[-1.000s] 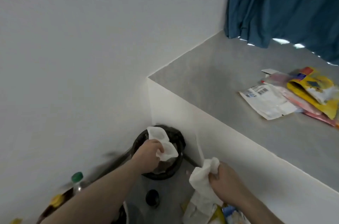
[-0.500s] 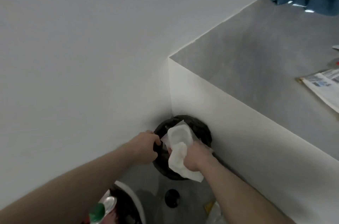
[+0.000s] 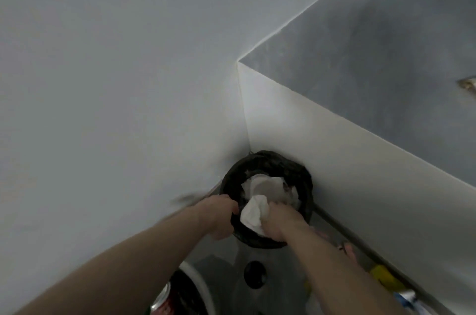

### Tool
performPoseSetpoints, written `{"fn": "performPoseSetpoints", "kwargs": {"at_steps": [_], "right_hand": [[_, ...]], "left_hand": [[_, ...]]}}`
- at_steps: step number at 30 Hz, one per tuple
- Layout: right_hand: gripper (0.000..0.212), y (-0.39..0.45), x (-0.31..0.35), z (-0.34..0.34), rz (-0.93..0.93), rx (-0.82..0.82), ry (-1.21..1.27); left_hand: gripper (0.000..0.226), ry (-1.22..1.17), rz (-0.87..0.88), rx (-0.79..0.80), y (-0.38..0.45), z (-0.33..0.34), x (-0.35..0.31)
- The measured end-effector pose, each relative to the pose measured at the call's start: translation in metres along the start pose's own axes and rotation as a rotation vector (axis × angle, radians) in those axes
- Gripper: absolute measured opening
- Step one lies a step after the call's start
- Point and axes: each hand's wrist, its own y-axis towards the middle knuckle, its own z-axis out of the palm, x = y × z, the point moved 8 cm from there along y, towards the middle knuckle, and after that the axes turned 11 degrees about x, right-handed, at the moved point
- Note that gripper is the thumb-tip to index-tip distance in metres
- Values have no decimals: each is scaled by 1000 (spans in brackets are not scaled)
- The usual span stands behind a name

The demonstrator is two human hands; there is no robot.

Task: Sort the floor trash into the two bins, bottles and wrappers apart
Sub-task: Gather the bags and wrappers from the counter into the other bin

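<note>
Right hand [image 3: 277, 222] grips a crumpled white tissue [image 3: 253, 214], fingers curled round it, just over the near rim of the black bin [image 3: 304, 175] in the wall corner. Left hand [image 3: 219, 214] grips the bin's near-left rim, thumb hooked over the edge. More white paper [image 3: 270, 188] already lies inside the bin. Near left, bottom edge: a second bin w/ white rim [image 3: 198, 278], a red can [image 3: 161, 300] in it. Near right on the floor: yellow wrapper [image 3: 383, 274], blurry. Grey ledge [image 3: 386, 62] far right.
</note>
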Motion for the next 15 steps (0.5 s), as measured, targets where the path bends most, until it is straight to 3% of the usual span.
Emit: {"fn": "performPoseSetpoints", "kwargs": {"at_steps": [6, 15], "right_hand": [[63, -87, -1, -48, -103, -186, 5], [80, -296, -49, -56, -29, -295, 73]], "left_hand": [[56, -66, 28, -48, -41, -25, -20], [51, -82, 245, -218, -164, -40, -104]]}}
